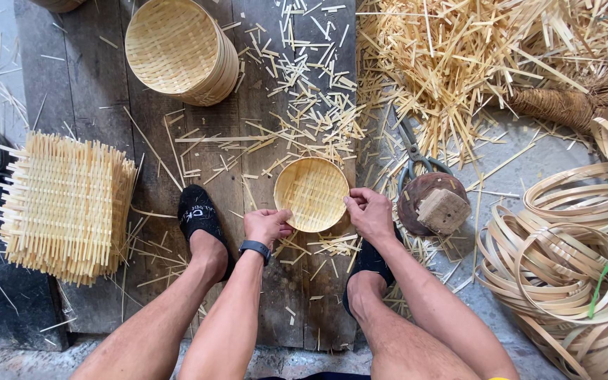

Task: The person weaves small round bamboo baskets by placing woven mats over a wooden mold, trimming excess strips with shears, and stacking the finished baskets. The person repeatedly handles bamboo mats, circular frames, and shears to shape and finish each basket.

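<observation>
1. My left hand (265, 225) pinches the near-left rim of the small round woven tray (312, 194), fingers curled shut on it.
2. My right hand (368, 213) grips the right rim the same way.
3. The tray sits over the wooden board (93, 84), between my feet (dark socks).
4. Scissors (412, 158) lie just right; a stack of woven trays (181, 49) stands farther up, and square woven mats (65, 204) pile at left.

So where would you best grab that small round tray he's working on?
Probably by its rim, from two opposite sides. The small tray is a shallow round dish lying open side up, so its raised edge gives fingers a lip. The left hand and right hand already hold it that way, one at each side.
</observation>
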